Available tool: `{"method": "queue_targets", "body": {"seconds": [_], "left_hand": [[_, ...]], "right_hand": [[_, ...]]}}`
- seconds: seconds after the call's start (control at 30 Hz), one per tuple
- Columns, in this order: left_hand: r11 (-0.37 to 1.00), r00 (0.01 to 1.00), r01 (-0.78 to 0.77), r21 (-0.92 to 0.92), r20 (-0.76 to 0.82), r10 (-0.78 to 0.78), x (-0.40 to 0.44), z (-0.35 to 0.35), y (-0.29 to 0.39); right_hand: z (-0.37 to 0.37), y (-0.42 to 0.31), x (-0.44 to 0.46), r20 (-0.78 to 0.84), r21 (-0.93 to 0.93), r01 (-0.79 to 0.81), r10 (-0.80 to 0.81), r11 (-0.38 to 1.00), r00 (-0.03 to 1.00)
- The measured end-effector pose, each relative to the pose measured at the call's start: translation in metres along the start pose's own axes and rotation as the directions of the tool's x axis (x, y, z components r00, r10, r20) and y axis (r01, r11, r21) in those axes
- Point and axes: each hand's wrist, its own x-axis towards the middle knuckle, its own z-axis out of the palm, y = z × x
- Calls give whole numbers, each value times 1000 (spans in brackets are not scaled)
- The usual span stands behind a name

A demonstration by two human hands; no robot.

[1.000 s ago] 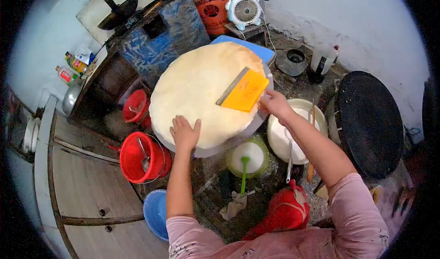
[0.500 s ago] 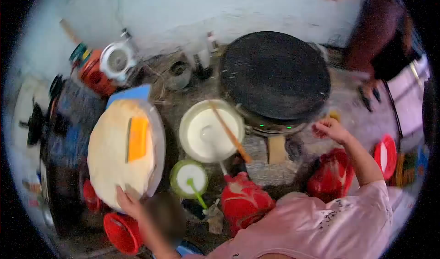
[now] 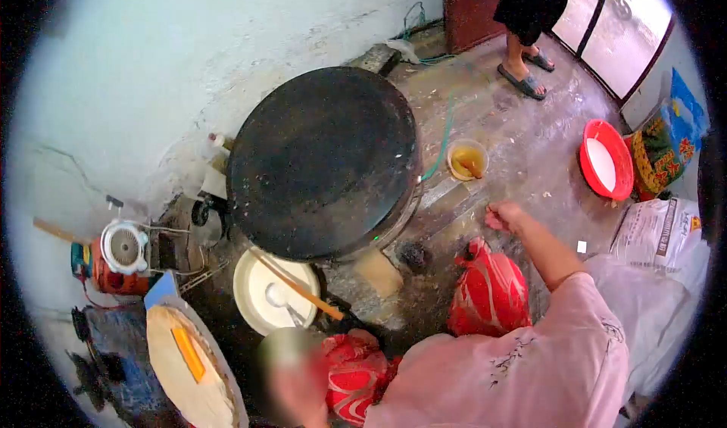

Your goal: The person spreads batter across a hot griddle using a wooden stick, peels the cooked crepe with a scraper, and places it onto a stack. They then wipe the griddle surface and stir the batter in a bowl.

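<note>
My right hand (image 3: 503,217) is over the floor with its fingers curled in and nothing visible in them. Just beyond it stands a small tub (image 3: 467,160) of yellow liquid with a brown handle-like piece in it. My left hand is smeared by a blurred patch at the bottom, so its fingers cannot be made out. Near it, a bowl of white batter (image 3: 261,307) holds a ladle (image 3: 277,295) and a wooden stick (image 3: 299,284). A large round black griddle (image 3: 322,163) fills the middle. On the left, a yellow scraper (image 3: 188,354) lies on a stack of thin pancakes (image 3: 170,360).
A red basin (image 3: 617,159) with something white inside stands at the right, beside a printed sack (image 3: 666,151) and white bags (image 3: 655,238). Another person in dark sandals (image 3: 522,82) stands near the doorway. A small fan-like blower (image 3: 123,247) sits at the left by the wall.
The view has swung to the right, bringing the tub and the other person's feet into sight. My left hand has left the pancake stack. My right hand is now away from the griddle's edge.
</note>
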Motion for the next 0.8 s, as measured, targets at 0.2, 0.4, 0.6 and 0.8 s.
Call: {"method": "queue_targets", "body": {"seconds": [0.2, 0.4, 0.6, 0.8], "left_hand": [[955, 990, -141, 260, 16, 142, 39, 37, 63], [917, 984, -170, 361, 109, 139, 65, 57, 85], [896, 981, -173, 410, 157, 117, 64, 63, 79], [910, 988, -140, 390, 118, 102, 64, 65, 83]], "right_hand": [[-32, -9, 120, -249, 90, 177, -150, 980, 957], [-33, 5, 200, -22, 547, 217, -245, 808, 969], [-11, -12, 183, -294, 545, 386, -261, 745, 919], [-43, 48, 237, -435, 149, 393, -297, 907, 850]]}}
